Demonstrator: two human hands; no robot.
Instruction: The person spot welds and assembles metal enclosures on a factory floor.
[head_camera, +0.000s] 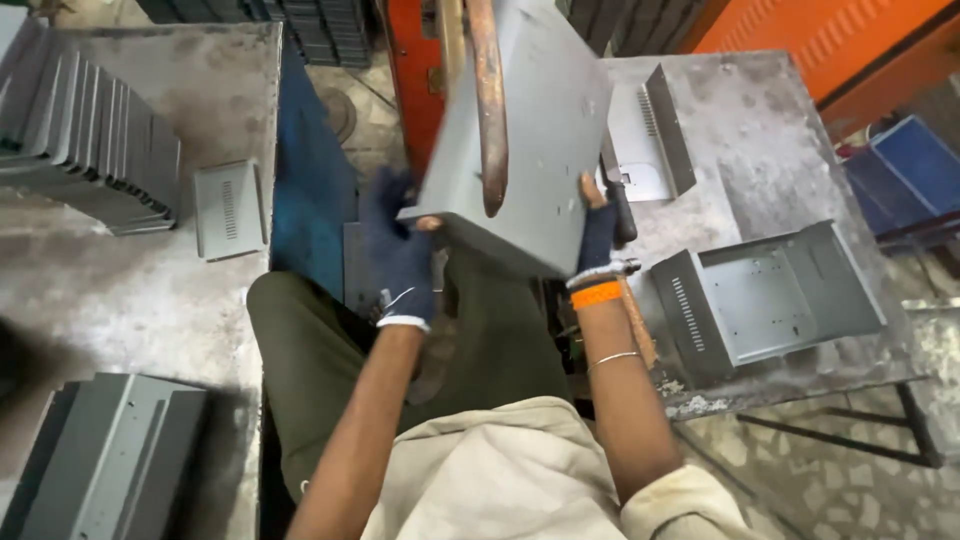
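From the head camera, looking down, the person holds a grey metal box (535, 150) up in the air, above their lap and between two work surfaces. The left hand (400, 255), in a dark blue glove, grips the box at its lower left corner, with the fingers (395, 200) curled around the edge. The right hand (600, 235), in a cut-off glove with an orange cuff, holds the lower right edge, so both hands are clenched on the box, one on each side. The box is tilted, and its long side runs up and away from the hands. A rusty brown bar (490, 110) crosses in front of the box. Another grey box (770, 300) lies open on the right surface (760, 160), well apart. Grey panels (90, 140) are stacked on the left surface (150, 290).
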